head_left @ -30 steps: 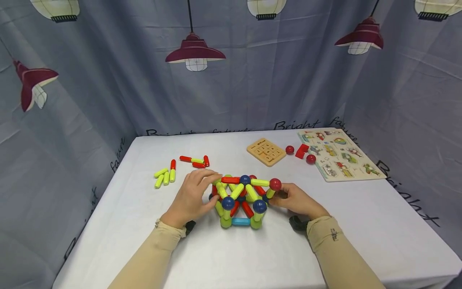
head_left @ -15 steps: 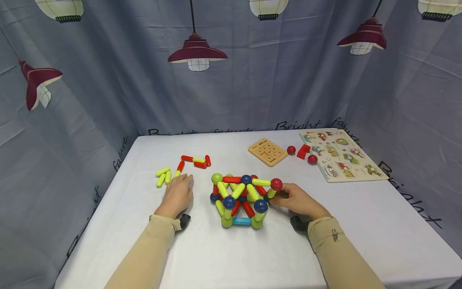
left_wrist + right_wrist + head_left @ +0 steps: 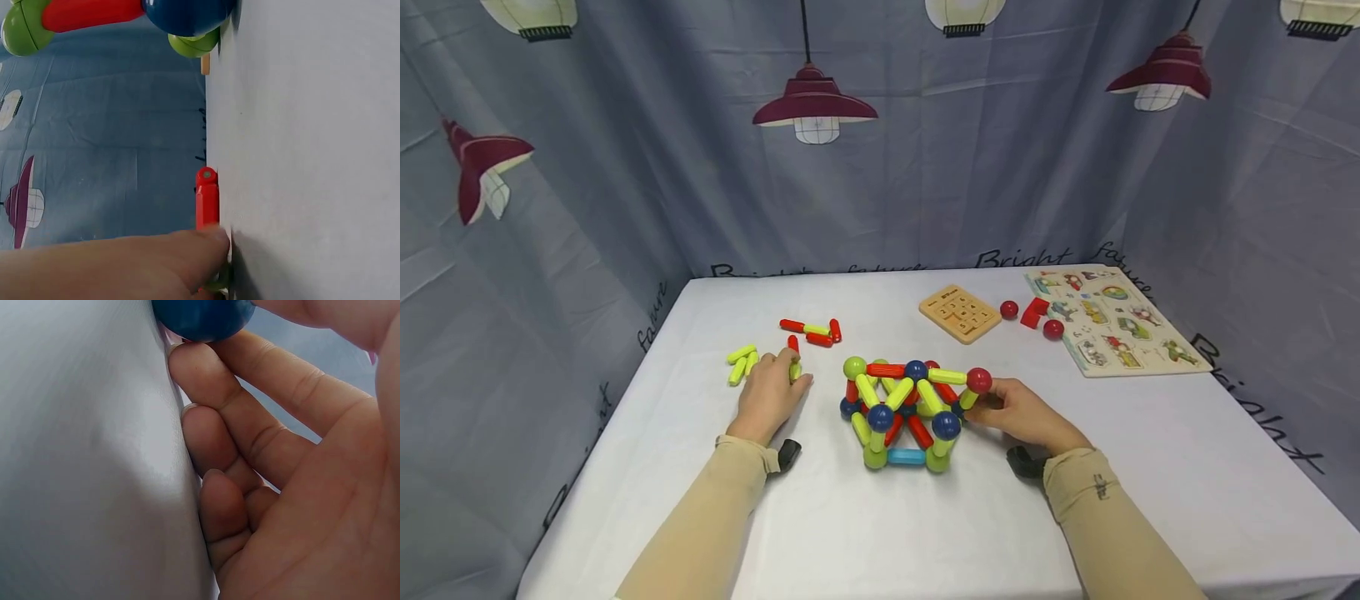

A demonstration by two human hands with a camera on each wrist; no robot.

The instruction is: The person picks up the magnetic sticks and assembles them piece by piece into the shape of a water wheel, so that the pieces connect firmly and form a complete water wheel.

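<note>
the red and yellow-green rod pair [image 3: 793, 344] is lying on the white table [image 3: 857, 533] left of the ball-and-rod frame [image 3: 907, 457], its long axis running roughly away from the person, red end far, yellow-green end near. the left hand [image 3: 768, 397] is reaching it from the near side and holding the yellow-green end between thumb and fingers; how firmly, i cannot tell. the frame is standing to the right of this hand, near but apart, its light-green top ball [image 3: 854, 367] facing the pair, so any joining would seem to call for a sideways carry and perhaps a turn of the axis. the right hand [image 3: 1030, 417], farther from the pair, is pinching a blue ball [image 3: 203, 315] low at the frame's right side, its other fingers curling beside the tabletop. loose yellow-green rods [image 3: 741, 354] are lying just left of the left hand.
</note>
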